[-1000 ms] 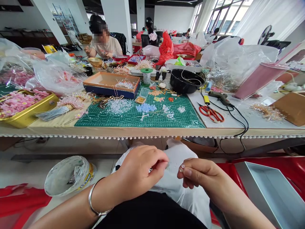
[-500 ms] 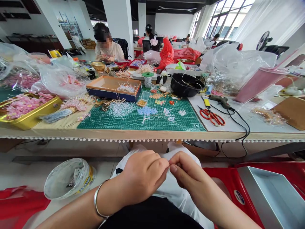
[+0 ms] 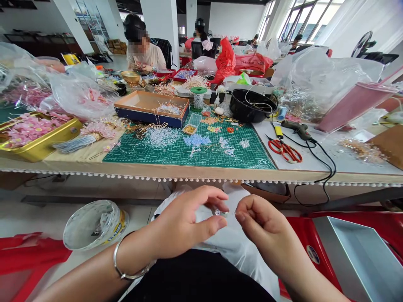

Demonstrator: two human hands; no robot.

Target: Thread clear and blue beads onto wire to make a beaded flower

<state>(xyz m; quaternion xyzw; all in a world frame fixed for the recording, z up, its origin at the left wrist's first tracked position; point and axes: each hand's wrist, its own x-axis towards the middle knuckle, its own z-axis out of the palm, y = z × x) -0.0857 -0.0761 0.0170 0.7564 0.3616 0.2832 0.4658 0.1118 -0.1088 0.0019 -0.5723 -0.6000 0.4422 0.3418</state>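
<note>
Over my lap, my left hand (image 3: 192,222) is open, its thumb and fingers spread apart. A small shiny clear piece (image 3: 217,212) shows among its fingers; whether it is a ring or a loose bead I cannot tell. To its right, my right hand (image 3: 262,220) is closed in a pinch, thumb against forefinger. A tiny glinting bit (image 3: 233,214) sticks out at its fingertips, too small to name. The two hands are a short gap apart, below the table's front edge. On the green cutting mat (image 3: 151,157) ahead lie blue petal pieces (image 3: 197,140) and clear beads (image 3: 162,137).
A shallow box (image 3: 151,115), a black bowl (image 3: 248,109), red-handled scissors (image 3: 285,151) and a glue gun (image 3: 297,130) stand on the table. Pink flowers fill a gold tin (image 3: 63,134) at left. A white bucket (image 3: 91,226) is on the floor. A co-worker (image 3: 146,54) sits opposite.
My hands, touching at the fingertips before, have moved apart. My left fingers have opened out; my right hand has shifted slightly right and still pinches. The view has tilted a little.
</note>
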